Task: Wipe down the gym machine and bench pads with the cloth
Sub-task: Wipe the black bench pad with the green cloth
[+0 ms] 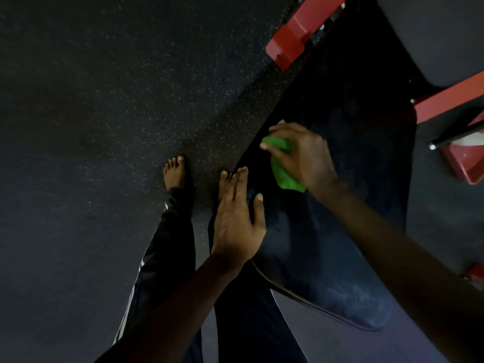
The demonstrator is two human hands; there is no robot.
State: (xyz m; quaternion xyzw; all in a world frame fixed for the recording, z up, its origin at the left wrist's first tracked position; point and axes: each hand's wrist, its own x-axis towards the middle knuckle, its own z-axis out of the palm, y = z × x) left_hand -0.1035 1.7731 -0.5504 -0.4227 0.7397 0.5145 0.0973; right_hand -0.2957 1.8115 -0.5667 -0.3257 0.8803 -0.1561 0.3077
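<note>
Cloth: a green cloth [284, 174] lies bunched on the dark bench [327, 244], towards its left edge and about halfway along.
Right grip: the right grip [303, 155] sits on top of the cloth, fingers curled over it and clamped on it; green shows under the fingertips on the far side and beneath the palm on the near side.
Left grip: the left grip [237, 221] rests flat on the bench's left edge, fingers straight and together, thumb spread to the right, holding nothing. It lies near and to the left of the cloth, not touching it.
Bench: the padded top runs from near right to far, with pale smears at its near end.
Frame: a red metal frame [290, 40] stands at the far right.
Floor: a dark speckled floor [104, 100] lies to the left, with two bare feet [174, 174] on it just beside the bench.
</note>
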